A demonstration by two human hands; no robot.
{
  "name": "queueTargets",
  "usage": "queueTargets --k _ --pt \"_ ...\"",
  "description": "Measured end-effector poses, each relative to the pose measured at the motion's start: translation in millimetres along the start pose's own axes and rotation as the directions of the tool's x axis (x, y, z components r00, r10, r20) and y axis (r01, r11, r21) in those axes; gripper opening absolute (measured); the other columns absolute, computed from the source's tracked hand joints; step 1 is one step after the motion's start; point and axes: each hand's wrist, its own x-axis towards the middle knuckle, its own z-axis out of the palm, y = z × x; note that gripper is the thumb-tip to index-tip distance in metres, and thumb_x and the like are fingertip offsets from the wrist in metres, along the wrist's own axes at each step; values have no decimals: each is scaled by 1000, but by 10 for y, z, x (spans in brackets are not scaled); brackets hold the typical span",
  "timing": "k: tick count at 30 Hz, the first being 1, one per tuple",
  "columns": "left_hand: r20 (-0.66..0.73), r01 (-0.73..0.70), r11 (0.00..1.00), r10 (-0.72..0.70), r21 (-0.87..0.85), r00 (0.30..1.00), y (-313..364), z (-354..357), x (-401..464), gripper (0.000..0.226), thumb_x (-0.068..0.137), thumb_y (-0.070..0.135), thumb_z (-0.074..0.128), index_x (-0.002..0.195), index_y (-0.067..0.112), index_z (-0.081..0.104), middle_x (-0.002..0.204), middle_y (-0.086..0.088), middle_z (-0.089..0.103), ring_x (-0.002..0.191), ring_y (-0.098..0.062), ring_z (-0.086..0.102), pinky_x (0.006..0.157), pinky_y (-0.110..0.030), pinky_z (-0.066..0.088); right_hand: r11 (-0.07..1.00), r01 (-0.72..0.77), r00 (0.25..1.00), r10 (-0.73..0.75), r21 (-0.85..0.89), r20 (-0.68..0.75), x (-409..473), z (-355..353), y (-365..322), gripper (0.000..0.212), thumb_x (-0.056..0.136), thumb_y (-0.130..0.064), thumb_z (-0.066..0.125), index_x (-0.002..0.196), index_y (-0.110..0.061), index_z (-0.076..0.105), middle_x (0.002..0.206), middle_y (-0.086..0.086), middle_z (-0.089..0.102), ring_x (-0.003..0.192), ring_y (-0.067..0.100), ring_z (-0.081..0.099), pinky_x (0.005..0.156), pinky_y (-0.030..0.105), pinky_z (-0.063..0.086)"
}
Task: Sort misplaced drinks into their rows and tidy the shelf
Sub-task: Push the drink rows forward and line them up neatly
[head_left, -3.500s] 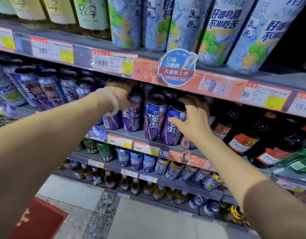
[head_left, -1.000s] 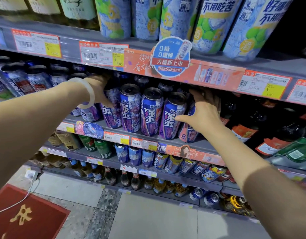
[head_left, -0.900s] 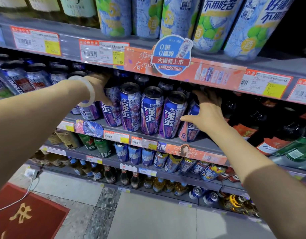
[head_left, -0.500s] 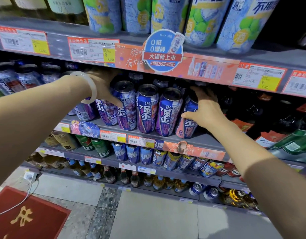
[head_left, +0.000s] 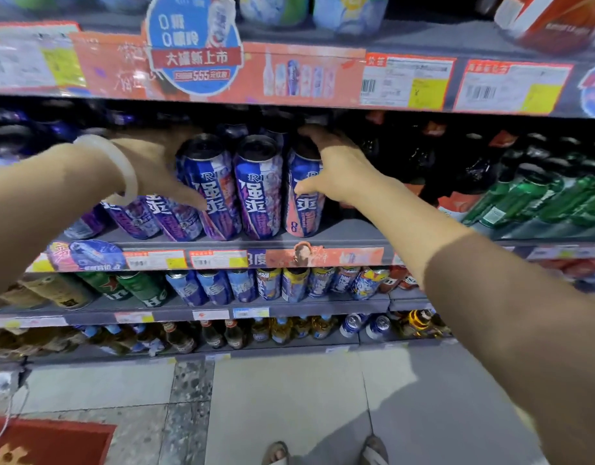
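A row of tall blue-and-purple cans [head_left: 257,189] stands at the front of the middle shelf [head_left: 350,231]. My left hand [head_left: 162,169], with a pale bangle on the wrist, is wrapped around the left side of a blue can [head_left: 210,182]. My right hand [head_left: 333,166] grips the pink-and-blue can [head_left: 304,209] at the right end of the row, fingers over its top and thumb across its front. More cans of the same kind lean to the left under my left forearm.
Dark bottles [head_left: 423,156] and green bottles [head_left: 541,196] fill the shelf to the right. The shelf above carries price tags and a round blue promo sign [head_left: 193,41]. Lower shelves hold small cans and bottles. My feet and a red mat [head_left: 47,441] are on the tiled floor.
The view has dropped and swung right, so the shelf sits lower and closer. My left hand has slid right onto the blue can. My right hand stays on the end can.
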Motion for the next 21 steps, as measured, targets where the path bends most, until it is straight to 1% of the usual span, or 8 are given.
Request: queueTargets --k 2,4,8,11,13,15,18,21 --pt "-21 4 1000 -4 24 1000 33 49 35 124 34 82 52 142 33 14 144 -6 40 127 -32 41 101 -41 37 1000 -8 1000 8 -2 -2 -6 0 -1 88 67 -25 79 140 -20 30 142 13 37 127 30 40 96 27 36" --pt "-88 -26 998 32 61 996 100 82 100 120 37 85 46 141 31 16 142 -7 42 125 -33 43 99 -41 39 1000 -9 1000 9 -1 -5 -33 -12 -18 88 67 -24 79 141 -20 29 143 14 35 128 30 39 98 28 35" --pt "-183 -70 995 82 70 980 211 152 192 114 44 82 54 139 27 23 140 -11 43 124 -35 42 101 -46 38 998 -47 995 50 42 -81 -162 27 -40 91 65 -30 80 140 -18 31 144 15 31 130 34 33 104 35 32" --pt "-417 -188 981 194 57 888 378 231 191 105 54 80 58 135 19 33 134 -18 47 122 -38 43 102 -47 36 991 -81 953 109 108 -283 -387 142 61 62 75 -35 71 125 -8 47 122 18 47 116 34 40 94 34 32" --pt "-501 -293 955 275 44 821 567 269 163 87 68 69 57 132 12 39 128 -21 53 116 -40 49 96 -46 40 980 -66 905 138 187 -401 -544 179 203 43 81 -29 66 116 -6 54 113 17 51 109 32 44 90 31 31" --pt "-501 -339 941 302 18 811 769 306 159 71 79 51 61 131 7 42 124 -22 56 112 -41 52 90 -44 43 959 -78 869 199 271 -453 -667 145 375 34 83 -20 64 112 -4 58 112 16 53 107 31 48 94 33 35" --pt "-497 -381 924 324 -17 805 1062 377 205 57 85 29 60 132 4 42 117 -26 59 109 -42 54 88 -44 43 938 -153 841 288 311 -457 -784 35 638 29 83 -12 61 111 -4 58 114 15 54 107 30 52 95 37 40" --pt "-487 -384 918 290 -103 824 1350 394 256 56 87 23 57 136 4 37 125 -24 55 116 -41 49 95 -43 38 903 -238 829 381 358 -410 -859 -89 825 34 87 -12 57 119 -6 51 121 12 48 99 17 51 93 29 41"
